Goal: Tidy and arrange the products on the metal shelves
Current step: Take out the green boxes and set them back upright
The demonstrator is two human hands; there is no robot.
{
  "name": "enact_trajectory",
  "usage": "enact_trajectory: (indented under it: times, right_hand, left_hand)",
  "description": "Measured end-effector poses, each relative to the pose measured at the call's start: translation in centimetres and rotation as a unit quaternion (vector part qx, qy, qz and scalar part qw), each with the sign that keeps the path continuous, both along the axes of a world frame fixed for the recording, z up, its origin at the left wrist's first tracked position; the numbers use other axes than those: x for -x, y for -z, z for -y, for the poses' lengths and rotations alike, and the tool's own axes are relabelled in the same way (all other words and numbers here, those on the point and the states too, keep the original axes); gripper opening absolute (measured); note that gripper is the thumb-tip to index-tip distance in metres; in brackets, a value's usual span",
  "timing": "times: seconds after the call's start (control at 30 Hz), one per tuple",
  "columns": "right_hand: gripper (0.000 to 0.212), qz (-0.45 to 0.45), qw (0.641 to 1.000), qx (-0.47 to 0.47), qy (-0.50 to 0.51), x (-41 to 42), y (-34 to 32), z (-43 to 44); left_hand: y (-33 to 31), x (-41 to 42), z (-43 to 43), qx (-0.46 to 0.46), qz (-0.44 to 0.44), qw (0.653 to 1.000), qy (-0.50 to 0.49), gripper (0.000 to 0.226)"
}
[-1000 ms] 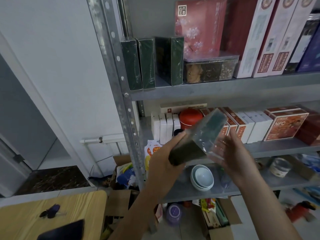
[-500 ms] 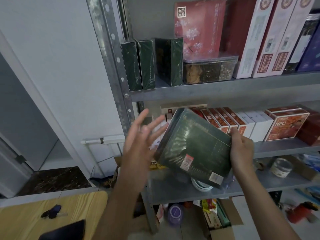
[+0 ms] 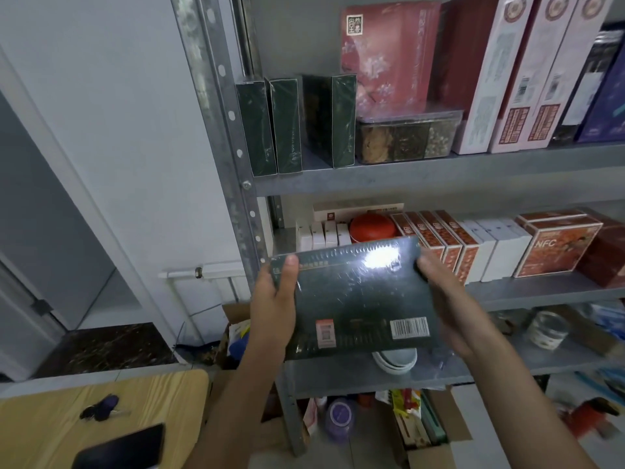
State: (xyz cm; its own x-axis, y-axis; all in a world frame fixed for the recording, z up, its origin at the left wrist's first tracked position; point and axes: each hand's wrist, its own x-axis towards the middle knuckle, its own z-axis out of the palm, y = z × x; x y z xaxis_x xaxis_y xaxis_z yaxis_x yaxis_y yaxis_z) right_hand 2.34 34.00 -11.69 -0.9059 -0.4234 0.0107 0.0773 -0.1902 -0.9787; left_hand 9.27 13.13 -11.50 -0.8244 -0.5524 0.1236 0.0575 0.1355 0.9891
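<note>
L hand (image 3: 274,309) and R hand (image 3: 446,299) are clasping a film-wrapped green box (image 3: 358,299) by its side edges before the shelves (image 3: 439,177); prob. stiff, light, slippery.

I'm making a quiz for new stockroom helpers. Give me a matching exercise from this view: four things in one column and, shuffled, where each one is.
Things
1. green box showing a barcode
2. red tin
3. clear tub
4. phone

Places
A. top shelf
B. wooden table
C. held by the left hand and right hand
D. second shelf

Pairs: 1-C, 2-D, 3-A, 4-B
</note>
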Motion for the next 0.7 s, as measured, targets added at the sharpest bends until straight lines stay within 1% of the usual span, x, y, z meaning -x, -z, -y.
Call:
enact_trajectory:
  times: [0.03, 0.07, 0.13, 0.17, 0.2, 0.23, 0.27, 0.3, 0.33, 0.37, 0.4, 0.43, 0.47, 0.5, 0.53, 0.57, 0.6, 0.63, 0.7]
  right_hand:
    - [0.093, 0.024, 0.998, 0.030, -0.055, -0.5, 0.6, 0.0]
    - [0.090, 0.044, 0.993, 0.062, -0.094, -0.9, 1.1, 0.1]
    - [0.075, 0.057, 0.986, 0.109, -0.114, -1.8, 1.5, 0.2]
    - [0.075, 0.057, 0.987, 0.112, -0.105, -2.1, 1.3, 0.2]
    - [0.079, 0.056, 0.989, 0.108, -0.088, -2.3, 1.1, 0.2]
    - [0.083, 0.046, 0.992, 0.100, -0.067, -2.4, 1.0, 0.2]
    - [0.081, 0.030, 0.995, 0.082, -0.041, -2.7, 0.6, 0.4]
    - [0.070, 0.006, 0.998, 0.055, -0.008, -3.1, 0.4, 0.7]
    - [0.053, -0.026, 0.999, 0.025, 0.037, -3.5, 0.1, 1.2]
    - [0.040, -0.068, 0.994, -0.002, 0.080, -4.0, -0.1, 1.8]
    - [0.035, -0.113, 0.986, -0.028, 0.119, -4.6, -0.4, 2.5]
    - [0.034, -0.151, 0.977, -0.051, 0.140, -5.1, -0.5, 3.1]
    - [0.038, -0.183, 0.971, -0.075, 0.136, -5.5, -0.5, 3.6]
    - [0.056, -0.208, 0.967, -0.099, 0.114, -5.8, -0.1, 4.0]
    - [0.076, -0.220, 0.964, -0.123, 0.084, -5.9, 0.6, 4.3]
    - [0.085, -0.219, 0.965, -0.137, 0.054, -6.0, 1.0, 4.4]
    - [0.083, -0.219, 0.966, -0.138, 0.029, -6.0, 1.3, 4.2]
    - [0.074, -0.230, 0.964, -0.135, -0.001, -5.9, 1.4, 3.8]
    - [0.058, -0.264, 0.951, -0.157, -0.028, -5.7, 0.6, 2.9]
  left_hand:
    - [-0.4, 0.1, 0.2, -0.014, -0.007, 1.000, -0.006, 0.035]
    - [-0.8, 0.1, 0.3, -0.019, -0.012, 1.000, -0.009, 0.035]
    - [-1.4, 0.2, 0.2, 0.003, -0.013, 1.000, 0.002, 0.033]
    - [-1.6, 0.3, 0.1, 0.026, -0.002, 1.000, 0.008, 0.033]
    - [-1.6, 0.3, -0.1, 0.069, 0.018, 0.997, 0.007, 0.036]
    - [-1.3, 0.3, -0.2, 0.141, 0.034, 0.989, -0.011, 0.042]
    - [-1.2, 0.2, -0.3, 0.224, 0.034, 0.973, -0.041, 0.051]
    - [-1.2, 0.1, -0.7, 0.283, 0.011, 0.957, -0.068, 0.058]
    - [-1.1, -0.2, -1.1, 0.309, -0.008, 0.949, -0.060, 0.065]
    - [-1.0, -0.4, -1.8, 0.299, -0.020, 0.954, -0.011, 0.071]
    - [-1.0, -0.7, -2.7, 0.244, -0.017, 0.967, 0.070, 0.077]
    - [-1.3, -1.0, -3.8, 0.156, -0.007, 0.975, 0.155, 0.084]
    - [-1.5, -1.1, -4.8, 0.081, -0.002, 0.974, 0.213, 0.087]
    - [-1.3, -1.0, -5.5, 0.033, -0.009, 0.972, 0.233, 0.088]
    - [-1.1, -1.0, -5.8, 0.015, -0.025, 0.974, 0.225, 0.092]
    - [-1.1, -1.1, -5.9, 0.003, -0.042, 0.976, 0.215, 0.097]
    - [-1.2, -1.4, -5.8, -0.013, -0.050, 0.979, 0.196, 0.094]
    - [-1.4, -1.6, -5.5, -0.046, -0.051, 0.983, 0.169, 0.081]
    - [-1.8, -1.8, -4.7, -0.090, -0.026, 0.988, 0.121, 0.046]
